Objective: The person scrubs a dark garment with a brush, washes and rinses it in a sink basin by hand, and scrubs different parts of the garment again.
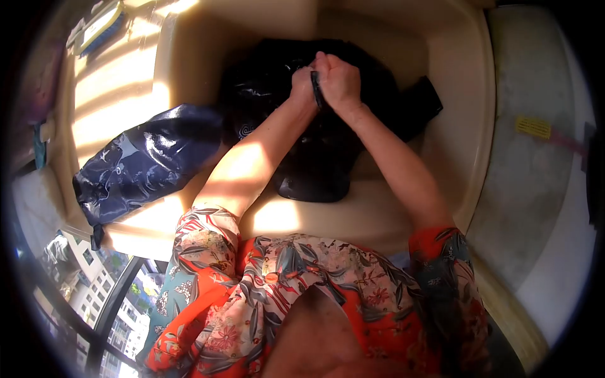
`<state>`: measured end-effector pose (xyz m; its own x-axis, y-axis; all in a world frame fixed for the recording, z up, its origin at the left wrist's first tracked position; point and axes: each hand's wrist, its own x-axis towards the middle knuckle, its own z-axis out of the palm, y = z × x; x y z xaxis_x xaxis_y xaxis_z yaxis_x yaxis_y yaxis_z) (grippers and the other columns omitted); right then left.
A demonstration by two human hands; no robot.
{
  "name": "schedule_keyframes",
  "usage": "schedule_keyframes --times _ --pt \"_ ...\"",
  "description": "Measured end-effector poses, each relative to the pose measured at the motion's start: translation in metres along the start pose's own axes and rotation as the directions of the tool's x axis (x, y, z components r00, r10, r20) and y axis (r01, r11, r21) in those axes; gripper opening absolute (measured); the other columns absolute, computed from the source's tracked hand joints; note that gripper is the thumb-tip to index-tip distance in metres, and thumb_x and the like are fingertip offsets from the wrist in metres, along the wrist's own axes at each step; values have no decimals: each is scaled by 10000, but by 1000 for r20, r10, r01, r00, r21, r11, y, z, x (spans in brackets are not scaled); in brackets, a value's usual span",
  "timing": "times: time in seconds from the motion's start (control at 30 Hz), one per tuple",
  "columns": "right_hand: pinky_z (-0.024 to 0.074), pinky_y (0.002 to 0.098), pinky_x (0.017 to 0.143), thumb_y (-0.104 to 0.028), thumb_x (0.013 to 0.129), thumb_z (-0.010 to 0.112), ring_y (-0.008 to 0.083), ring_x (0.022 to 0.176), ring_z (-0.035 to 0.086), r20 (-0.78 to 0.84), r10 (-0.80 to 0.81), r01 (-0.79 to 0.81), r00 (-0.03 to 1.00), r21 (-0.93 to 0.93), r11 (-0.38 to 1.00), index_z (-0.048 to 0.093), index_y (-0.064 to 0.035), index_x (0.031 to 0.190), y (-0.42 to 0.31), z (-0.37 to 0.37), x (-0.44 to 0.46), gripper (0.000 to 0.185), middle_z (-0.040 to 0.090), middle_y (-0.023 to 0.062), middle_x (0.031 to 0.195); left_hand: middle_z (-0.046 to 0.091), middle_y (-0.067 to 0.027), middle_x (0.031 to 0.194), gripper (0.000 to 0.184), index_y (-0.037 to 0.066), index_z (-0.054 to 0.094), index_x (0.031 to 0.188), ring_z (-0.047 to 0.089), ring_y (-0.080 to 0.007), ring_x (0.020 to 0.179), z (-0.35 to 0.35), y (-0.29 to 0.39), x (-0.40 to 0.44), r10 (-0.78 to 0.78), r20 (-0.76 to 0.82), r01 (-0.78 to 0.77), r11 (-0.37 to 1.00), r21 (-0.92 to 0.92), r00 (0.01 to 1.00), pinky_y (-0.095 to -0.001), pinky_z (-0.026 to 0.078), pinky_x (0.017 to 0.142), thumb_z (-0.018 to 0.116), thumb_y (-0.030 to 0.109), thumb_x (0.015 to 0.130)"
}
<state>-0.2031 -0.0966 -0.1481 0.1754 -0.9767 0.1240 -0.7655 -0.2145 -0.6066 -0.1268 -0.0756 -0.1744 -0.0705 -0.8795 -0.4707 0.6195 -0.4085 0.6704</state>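
Note:
A wet, dark garment [372,75] lies bunched in a beige sink [457,170]. One long sleeve-like part [154,151] stretches out over the left ledge, shiny with water. My left hand [304,85] and my right hand [339,80] are pressed together above the middle of the garment, both closed. A narrow strip of the dark cloth shows between them. The rest of what they grip is hidden by the fingers.
A brush with blue bristles [104,31] rests at the upper left of the sunlit ledge [120,94]. On the pale counter to the right lies a pink-handled tool with a yellow head [533,127]. A window [113,296] is at lower left.

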Motion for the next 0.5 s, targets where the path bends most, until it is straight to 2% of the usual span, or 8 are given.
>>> schedule_keyframes --times 0.03,0.07,0.13,0.2,0.27,0.33,0.4,0.5 --pt "458 430 674 -323 873 450 362 764 584 -7 91 -91 996 -9 996 600 -73 691 31 -3 15 344 606 182 782 585 -92 903 244 -1 575 962 548 -193 816 28 8 1 -140 -258 61 954 -292 956 -301 432 722 510 219 880" --pt "452 422 689 -352 881 441 363 784 578 74 178 -176 981 -37 984 628 -70 753 58 -8 25 362 611 177 806 584 -115 971 315 -42 554 1046 540 -204 873 21 -11 23 -87 -180 56 984 -170 980 -299 423 759 558 205 852" --pt "367 284 528 -340 880 536 104 548 419 -100 150 -110 984 323 940 538 0 654 71 -21 26 408 474 -1 564 594 -101 1057 327 -13 544 1129 559 -189 949 45 29 -8 -166 -37 164 985 -61 985 -266 437 830 487 164 860" --pt "270 234 482 -327 879 563 47 530 308 12 348 -288 937 588 756 484 -60 606 47 -58 24 390 356 -65 561 592 -98 967 346 -17 575 1043 545 -195 884 30 21 3 -26 181 -49 918 394 983 -336 442 760 581 242 813" --pt "391 316 571 -376 862 535 130 589 412 29 216 -204 976 475 856 540 8 704 65 -65 27 415 477 40 594 590 -89 895 357 -9 598 983 542 -196 824 24 20 5 -142 291 -52 820 570 946 -374 453 692 635 275 770" --pt "334 256 522 -349 867 561 75 593 395 71 241 -251 968 346 904 530 -29 685 69 -70 21 369 469 -9 625 588 -74 842 336 10 611 950 549 -192 767 47 50 -23 -433 281 221 800 558 857 -380 469 625 650 263 732" --pt "329 223 507 -340 864 580 55 615 414 84 278 -290 957 286 913 537 -42 745 65 -82 6 323 484 -21 677 576 -74 715 281 -11 616 848 564 -192 684 55 40 -33 -398 268 74 664 744 878 -344 467 531 646 196 660" --pt "393 217 536 -335 851 594 80 667 490 173 384 -419 907 281 863 543 -30 951 41 -116 -26 325 533 14 781 594 -118 719 251 -36 612 824 582 -192 689 61 16 -26 -225 160 62 741 668 961 -329 483 569 635 163 675"
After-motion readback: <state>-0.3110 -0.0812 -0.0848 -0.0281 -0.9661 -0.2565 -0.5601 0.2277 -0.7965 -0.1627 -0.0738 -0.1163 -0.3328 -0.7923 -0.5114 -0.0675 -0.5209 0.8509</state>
